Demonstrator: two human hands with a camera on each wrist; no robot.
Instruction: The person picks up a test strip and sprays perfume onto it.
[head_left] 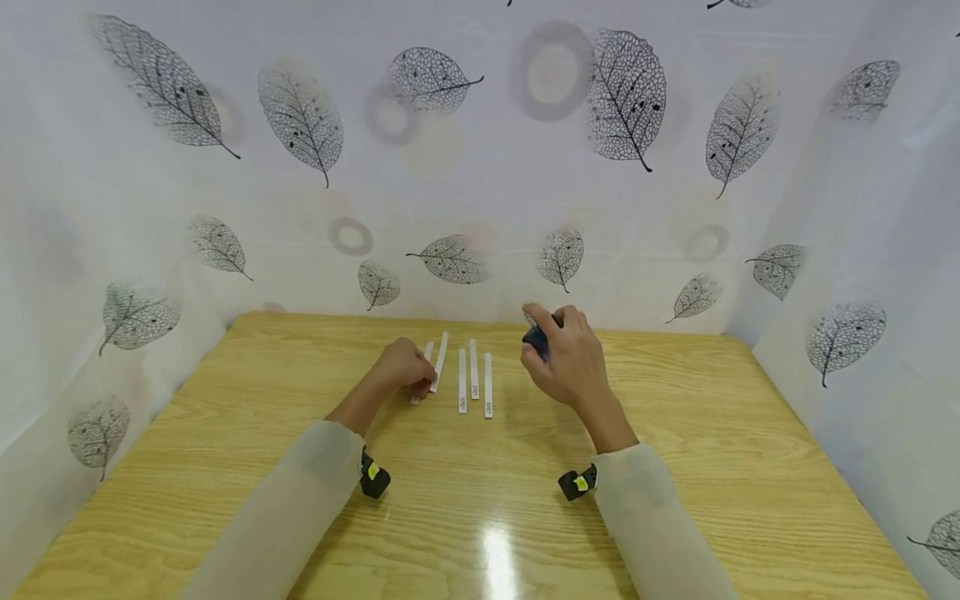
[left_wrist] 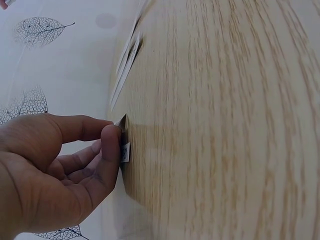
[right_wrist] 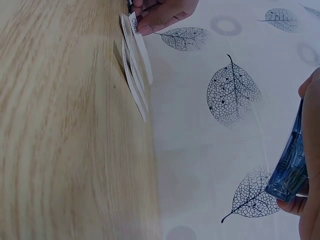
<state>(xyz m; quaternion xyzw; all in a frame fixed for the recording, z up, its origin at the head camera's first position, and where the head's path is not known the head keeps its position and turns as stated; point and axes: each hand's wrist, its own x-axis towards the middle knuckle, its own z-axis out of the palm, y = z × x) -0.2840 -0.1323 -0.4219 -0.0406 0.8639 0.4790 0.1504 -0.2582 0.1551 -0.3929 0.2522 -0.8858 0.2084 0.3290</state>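
Note:
My left hand (head_left: 405, 365) is at the left of a group of white paper test strips, low over the table. Its thumb and forefinger pinch the printed lower end of one paper strip (head_left: 440, 360). Another strip (left_wrist: 125, 153) lies beside those fingers, partly hidden by the hand. To the right, three strips (head_left: 462, 382) lie side by side, the middle one set a little farther back. Raised above the table, my right hand (head_left: 573, 358) grips a dark blue glass perfume bottle (right_wrist: 289, 170), with the forefinger over its top end and the thumb below.
The wood-grain table (head_left: 465, 492) runs back to a pale curtain (head_left: 480, 192) printed with dark leaf skeletons, which also closes off both sides. A black wrist camera (head_left: 372, 477) sits by the left cuff and another (head_left: 577, 482) by the right cuff.

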